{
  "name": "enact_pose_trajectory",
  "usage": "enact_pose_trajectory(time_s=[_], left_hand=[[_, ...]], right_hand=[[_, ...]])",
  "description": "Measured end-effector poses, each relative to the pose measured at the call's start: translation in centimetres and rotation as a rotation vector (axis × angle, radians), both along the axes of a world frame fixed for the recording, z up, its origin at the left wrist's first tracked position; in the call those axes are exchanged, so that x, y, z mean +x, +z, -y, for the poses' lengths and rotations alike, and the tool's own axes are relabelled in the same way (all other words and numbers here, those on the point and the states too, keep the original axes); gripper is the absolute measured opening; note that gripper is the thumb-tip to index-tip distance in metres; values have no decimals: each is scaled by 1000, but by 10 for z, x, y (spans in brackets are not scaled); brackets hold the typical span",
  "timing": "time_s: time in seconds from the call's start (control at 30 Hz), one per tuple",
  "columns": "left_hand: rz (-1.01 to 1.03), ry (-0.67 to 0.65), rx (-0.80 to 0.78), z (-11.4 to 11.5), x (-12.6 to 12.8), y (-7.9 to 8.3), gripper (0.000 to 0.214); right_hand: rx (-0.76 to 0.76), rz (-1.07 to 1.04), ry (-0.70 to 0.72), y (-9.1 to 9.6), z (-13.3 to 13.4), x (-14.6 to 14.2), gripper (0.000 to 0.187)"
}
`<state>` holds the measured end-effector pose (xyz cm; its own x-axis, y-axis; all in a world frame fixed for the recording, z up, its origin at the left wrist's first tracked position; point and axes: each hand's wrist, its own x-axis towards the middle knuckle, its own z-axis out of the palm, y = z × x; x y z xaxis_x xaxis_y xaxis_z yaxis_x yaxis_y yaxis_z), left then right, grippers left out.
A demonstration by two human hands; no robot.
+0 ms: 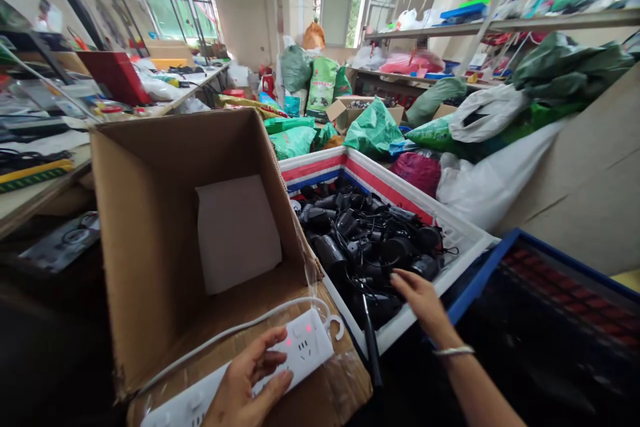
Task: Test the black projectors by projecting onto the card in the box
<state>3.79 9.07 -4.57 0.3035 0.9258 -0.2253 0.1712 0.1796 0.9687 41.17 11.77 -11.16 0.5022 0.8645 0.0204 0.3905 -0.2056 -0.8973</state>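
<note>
My left hand (245,377) grips a white power strip (300,350) with lit red indicators and a white cord, holding it over the front flap of a cardboard box (150,213). Inside the box lies a pale sheet of card (235,233). My right hand (420,300), with a silver bangle (454,350) on its wrist, reaches over the near corner of a white plastic crate (400,213). Its fingers are slightly apart and hold nothing, just above a heap of black corded devices (365,240). A black rod-like item (371,340) leans out of the heap.
A blue-rimmed dark crate (550,300) stands to the right. Behind are green and white sacks (373,130), cartons and loaded shelves (500,25). A cluttered workbench (40,173) runs along the left. Dark floor or shadow fills the lower left.
</note>
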Motion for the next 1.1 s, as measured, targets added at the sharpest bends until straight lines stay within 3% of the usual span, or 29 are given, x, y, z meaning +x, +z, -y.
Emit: enact_pose_trajectory(time_s=[0.07,0.13,0.27,0.37,0.5,0.63,0.73,0.83,0.9,1.0,1.1], left_hand=[[-31,-81,20,-3,-1,4,45],[-50,-91,35,-5,-3,8,45],[-44,-18,57,-5,-5,13,42],[-8,13,86,-5,-5,11,40],[8,-10,134,-10,3,14,42],[-32,-22,250,-23,17,44,39],[-19,73,286,-35,27,67,52],[101,103,-9,-37,34,72,77],[288,-35,-340,-30,38,65,77],[664,-255,-745,-16,43,50,77],[928,-246,-836,-8,42,44,74]], right_hand=[[-91,25,122,-18,-28,-40,29],[-159,69,156,-26,-46,-66,23],[-200,83,186,-8,-66,-73,20],[-127,15,208,32,-70,-61,27],[-16,-42,269,107,-57,-58,35],[-10,-15,403,177,-31,-65,30],[57,13,407,208,-16,-77,28],[135,-102,296,219,-4,-96,31],[150,-213,271,217,6,-111,30],[135,-316,365,208,21,-129,25],[175,-309,438,196,31,-135,18]])
